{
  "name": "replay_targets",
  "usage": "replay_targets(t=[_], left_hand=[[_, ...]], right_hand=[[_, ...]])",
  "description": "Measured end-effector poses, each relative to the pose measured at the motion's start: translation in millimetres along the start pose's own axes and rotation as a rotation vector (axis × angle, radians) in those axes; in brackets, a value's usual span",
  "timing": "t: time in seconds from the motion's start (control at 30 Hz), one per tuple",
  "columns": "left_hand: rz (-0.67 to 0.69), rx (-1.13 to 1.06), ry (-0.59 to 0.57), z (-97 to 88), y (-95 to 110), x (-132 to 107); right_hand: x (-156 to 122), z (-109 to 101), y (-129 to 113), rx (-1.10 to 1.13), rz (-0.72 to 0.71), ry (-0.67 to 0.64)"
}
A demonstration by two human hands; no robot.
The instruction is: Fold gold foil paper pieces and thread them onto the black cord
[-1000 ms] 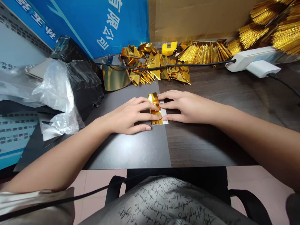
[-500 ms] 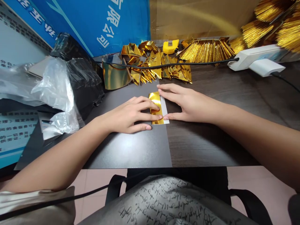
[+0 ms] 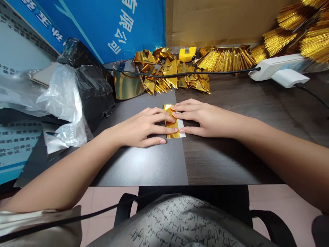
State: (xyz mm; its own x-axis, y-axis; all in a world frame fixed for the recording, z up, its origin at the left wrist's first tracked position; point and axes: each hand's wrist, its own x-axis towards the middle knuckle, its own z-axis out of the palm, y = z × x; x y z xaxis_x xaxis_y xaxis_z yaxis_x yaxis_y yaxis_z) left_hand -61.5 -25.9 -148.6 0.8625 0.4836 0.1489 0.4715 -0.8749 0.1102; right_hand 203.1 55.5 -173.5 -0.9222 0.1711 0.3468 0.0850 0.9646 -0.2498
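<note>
A small strip of gold foil paper (image 3: 172, 134) with a white band along its right side lies on the table, across the edge of a grey sheet (image 3: 151, 168). My left hand (image 3: 145, 127) rests on it from the left, open, its fingertips on the gold face and its thumb apart on the grey sheet. From the right, my right hand (image 3: 203, 118) lies open, fingers stretched over the upper part of the foil paper and thumb at the lower white band. The fingers hide part of the foil paper.
Folded gold foil pieces (image 3: 169, 75) and a yellow tape measure (image 3: 187, 54) lie at the back. A black cable (image 3: 221, 72) runs across to a white power strip (image 3: 277, 67). Gold fringe bundles (image 3: 227, 59) stand at back right. Plastic bags (image 3: 92, 89) fill the left.
My right hand's fingers have come down and left from the foil paper's top right corner onto its gold face. My left hand stays in place.
</note>
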Motion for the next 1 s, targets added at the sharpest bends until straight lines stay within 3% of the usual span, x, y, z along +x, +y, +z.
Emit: replay_targets(t=[0.47,0.87,1.0], left_hand=[[0.027,0.04,-0.025,-5.9,1,-2],[-0.005,0.01,-0.035,-5.1,2,-2],[-0.017,-0.004,-0.034,-5.8,3,-2]], right_hand=[[0,1,1,-0.053,-0.048,0.025],[4,3,-11,-0.05,0.065,0.043],[7,7,-15,-0.09,0.099,0.102]])
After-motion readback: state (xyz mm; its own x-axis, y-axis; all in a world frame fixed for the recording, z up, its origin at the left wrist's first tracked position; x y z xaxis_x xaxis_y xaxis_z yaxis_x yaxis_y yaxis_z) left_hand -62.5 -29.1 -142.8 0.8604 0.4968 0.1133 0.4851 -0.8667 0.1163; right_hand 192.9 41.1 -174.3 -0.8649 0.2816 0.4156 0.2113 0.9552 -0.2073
